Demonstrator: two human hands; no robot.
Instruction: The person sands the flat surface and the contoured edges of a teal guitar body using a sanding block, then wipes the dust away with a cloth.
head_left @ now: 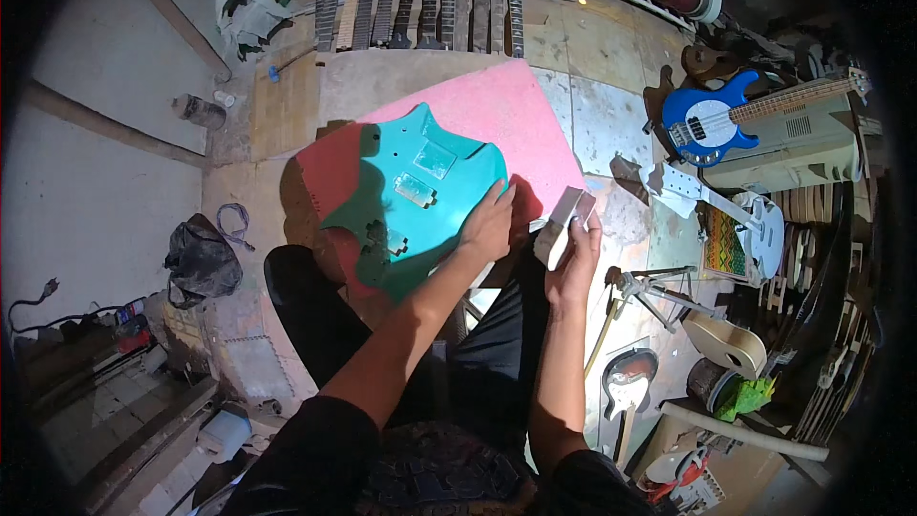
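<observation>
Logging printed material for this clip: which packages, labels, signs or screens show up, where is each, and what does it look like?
Patterned card or box: right of the person, beside a white guitar body; rectangular, green, yellow and red zigzag print.
Block: in the right hand; small, grey-white, no label discernible.
Black bag: on the floor at left; crumpled, unmarked.
No signs or screens visible.

Support: pink board, tilted across the lap, above the floor.
On it: teal guitar body, lying flat, face up, overhanging the board's lower left edge.
Beneath: tiled floor, dusty; row of guitar necks laid side by side at far edge.
</observation>
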